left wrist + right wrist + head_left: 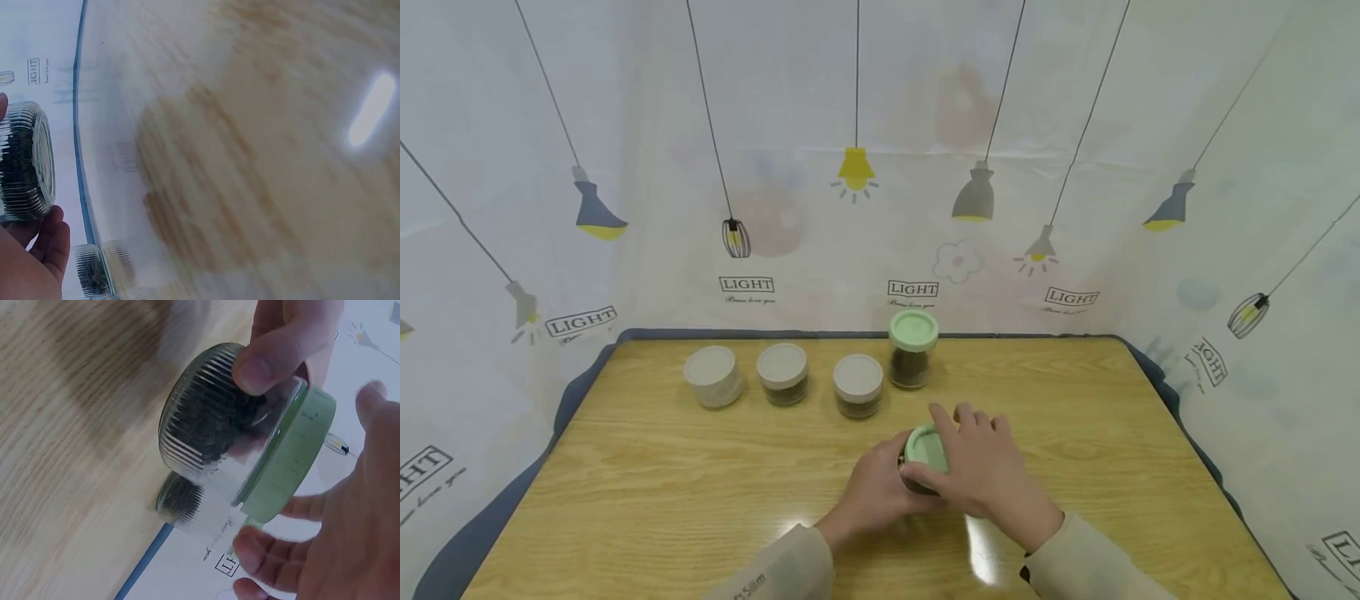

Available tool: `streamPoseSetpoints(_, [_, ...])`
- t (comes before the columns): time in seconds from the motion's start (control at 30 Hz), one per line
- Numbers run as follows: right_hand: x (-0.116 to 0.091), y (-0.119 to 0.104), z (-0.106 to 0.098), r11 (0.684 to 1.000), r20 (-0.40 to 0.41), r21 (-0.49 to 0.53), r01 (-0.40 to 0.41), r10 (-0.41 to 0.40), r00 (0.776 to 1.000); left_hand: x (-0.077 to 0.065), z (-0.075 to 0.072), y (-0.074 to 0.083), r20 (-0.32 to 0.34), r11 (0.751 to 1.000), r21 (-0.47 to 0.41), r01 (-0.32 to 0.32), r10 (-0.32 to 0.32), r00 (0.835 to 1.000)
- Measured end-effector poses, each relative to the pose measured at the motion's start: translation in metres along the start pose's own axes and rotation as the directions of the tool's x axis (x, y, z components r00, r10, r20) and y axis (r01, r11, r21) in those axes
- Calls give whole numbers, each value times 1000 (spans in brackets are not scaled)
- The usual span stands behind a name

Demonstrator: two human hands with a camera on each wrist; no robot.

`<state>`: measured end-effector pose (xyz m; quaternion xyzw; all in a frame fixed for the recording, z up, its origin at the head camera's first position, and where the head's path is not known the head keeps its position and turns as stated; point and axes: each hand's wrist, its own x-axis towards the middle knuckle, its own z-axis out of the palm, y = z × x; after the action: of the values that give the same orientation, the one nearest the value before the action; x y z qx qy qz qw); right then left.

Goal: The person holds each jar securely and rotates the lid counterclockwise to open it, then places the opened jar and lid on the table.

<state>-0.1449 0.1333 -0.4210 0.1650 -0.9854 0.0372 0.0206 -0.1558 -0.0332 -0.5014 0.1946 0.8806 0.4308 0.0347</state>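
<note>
Gripping a tilted jar (203, 419) over the near worktop (662, 500): left hand (878, 490). Right hand (983, 465) spreads loosely by its green lid (927, 448). Second jar (912, 352) stands far, three white-lidded jars (783, 373) to its left.

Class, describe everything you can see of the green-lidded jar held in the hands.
The jar looks like clear glass or plastic, with ribs along its lower body and a smoother band above. Dark contents show through the ribbed part. A pale green lid with a raised rim sits on it. The jar is held above the table, nearer the person than the other green-lidded jar. The left hand grips its body; the right hand is at the lid, contact unclear.
</note>
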Motion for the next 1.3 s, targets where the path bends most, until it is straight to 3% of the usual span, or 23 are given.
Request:
streamPoseSetpoints(0.23, [-3, -6, 5, 998, -11, 28, -51, 51, 999, -1, 2, -2, 3, 1000, 13, -3, 3, 1000])
streamPoseSetpoints(0.4, [-5, -6, 8, 999, -19, 1, -44, 44, 999, -2, 2, 0, -7, 999, 31, -8, 8, 1000])
streamPoseSetpoints(0.7, [-2, -5, 9, 997, 36, 81, -4, 1, 999, -5, 2, 2, -3, 998, 45, 34, -34, 999])
streamPoseSetpoints(0.97, [1, 4, 7, 986, 44, 108, 123, -129, 991, -4, 2, -1, 9, 999, 45, -12, 12, 1000])
streamPoseSetpoints(1.3, [5, 15, 1, 942, 83, 174, 286, -304, 949, -5, 2, -2, 35, 1000, 11, -18, 17, 999])
